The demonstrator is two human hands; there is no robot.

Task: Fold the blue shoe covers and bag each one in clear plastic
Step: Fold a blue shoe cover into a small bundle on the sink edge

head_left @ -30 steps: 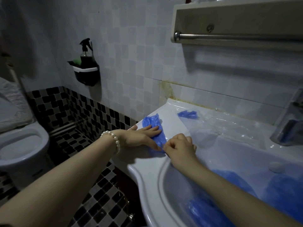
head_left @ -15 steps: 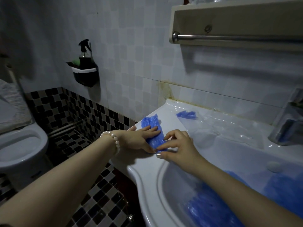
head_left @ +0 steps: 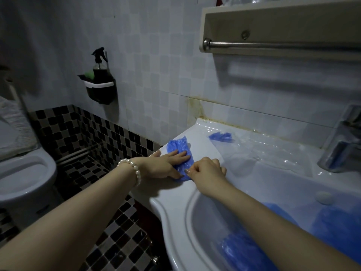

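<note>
A blue shoe cover (head_left: 178,146) lies flattened on the left ledge of the white sink (head_left: 172,208). My left hand (head_left: 166,163) presses on it with straight fingers. My right hand (head_left: 207,169) has its fingers curled and pinches the cover's near end. A second folded blue cover (head_left: 221,137) lies further back inside clear plastic (head_left: 263,151) spread along the sink's rear ledge. More blue covers (head_left: 244,249) are heaped in the basin, with another bunch (head_left: 338,222) at the right.
A chrome faucet (head_left: 341,145) stands at the right. A towel rail (head_left: 273,45) under a shelf hangs above. A wall caddy with a spray bottle (head_left: 100,83) is at the left. A toilet (head_left: 23,173) stands beside the sink.
My right hand opened and shifted a little, then curled again and now pinches the near end of the cover. My left hand stays pressed on the cover.
</note>
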